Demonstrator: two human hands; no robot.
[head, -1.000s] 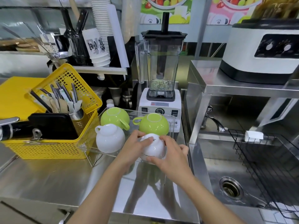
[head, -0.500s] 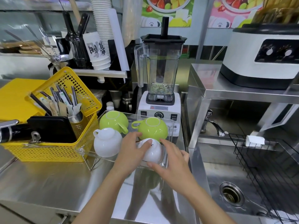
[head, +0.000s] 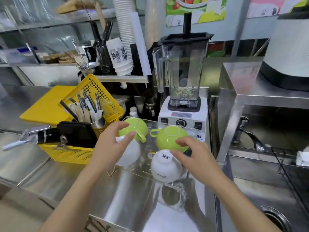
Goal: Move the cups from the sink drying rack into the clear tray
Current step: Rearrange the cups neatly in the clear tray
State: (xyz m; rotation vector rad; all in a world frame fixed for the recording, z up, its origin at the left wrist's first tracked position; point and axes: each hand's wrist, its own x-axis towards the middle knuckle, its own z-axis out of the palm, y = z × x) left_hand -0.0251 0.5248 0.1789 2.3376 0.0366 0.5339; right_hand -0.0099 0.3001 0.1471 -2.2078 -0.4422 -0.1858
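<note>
The clear tray (head: pixel 167 182) stands on the steel counter and holds several upturned cups. Two green cups sit at its back, one on the left (head: pixel 133 128) and one on the right (head: pixel 170 139). A white cup (head: pixel 164 166) rests at the front right, and another white cup (head: pixel 129 154) sits at the front left, partly hidden by my left hand (head: pixel 112 146). That hand hovers open above the left cups, holding nothing. My right hand (head: pixel 192 153) is open too, fingers spread just over the front white cup and the right green cup.
A yellow basket (head: pixel 66 154) with utensils stands left of the tray. A blender (head: pixel 184 84) stands right behind it. The sink (head: pixel 270 216) with a black wire drying rack (head: pixel 291 173) lies to the right, under a faucet (head: pixel 250 136).
Both hands have let go of the front white cup, which now rests in the tray. They have lifted and spread apart, and the view has moved closer.
</note>
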